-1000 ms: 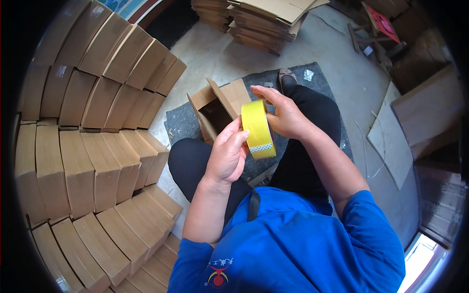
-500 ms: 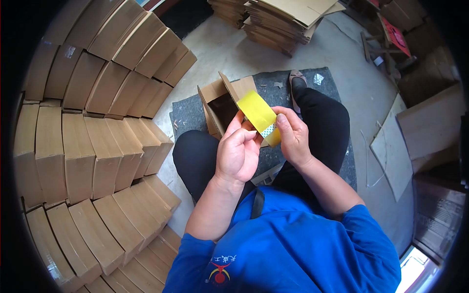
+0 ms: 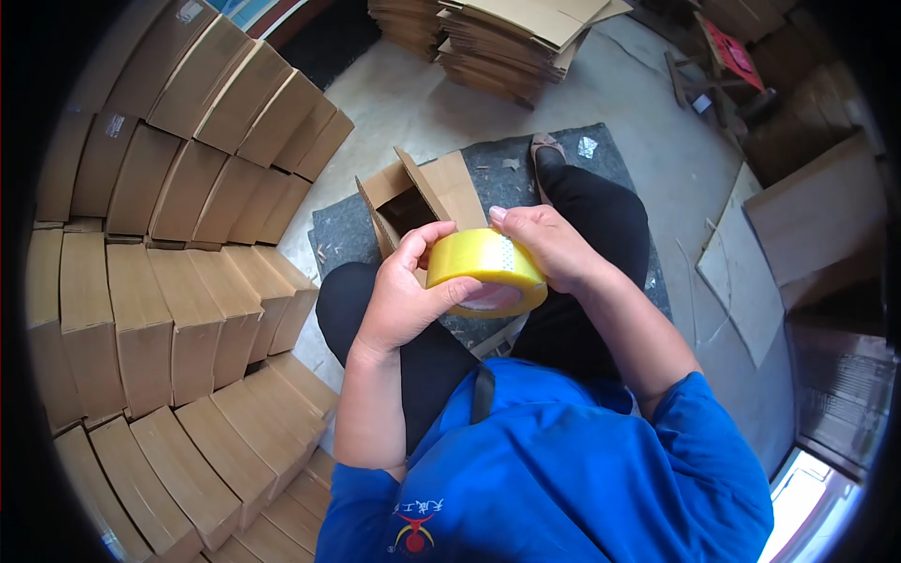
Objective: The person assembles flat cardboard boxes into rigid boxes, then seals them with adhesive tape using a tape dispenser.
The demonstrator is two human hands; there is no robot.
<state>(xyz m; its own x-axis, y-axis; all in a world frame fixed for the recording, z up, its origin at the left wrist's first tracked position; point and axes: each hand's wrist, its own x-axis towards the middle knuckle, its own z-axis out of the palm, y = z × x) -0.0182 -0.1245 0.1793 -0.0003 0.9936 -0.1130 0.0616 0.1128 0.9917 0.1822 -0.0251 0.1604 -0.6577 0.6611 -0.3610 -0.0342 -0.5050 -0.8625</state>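
Tape roll turned, core now towards six o'clock | left hand half-closed, gripping it | right hand loosely curled at its two o'clock, grip unclear | open carton, eleven o'clock

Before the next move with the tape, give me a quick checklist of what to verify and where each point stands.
1. Left hand gripping the wide yellow roll of tape: ok, thumb over the near side.
2. Right hand gripping the roll firmly: cannot tell, its hold is partly hidden.
3. Tape end lifted free: cannot tell; a pale checked band shows, but no loose length.
4. Flaps of the open brown cardboard box folded shut: not ok, they stand open.
5. Box interior checked: cannot tell, it is dark and partly covered.
6. Box close to the hands: ok, just beyond them over the dark grey mat.
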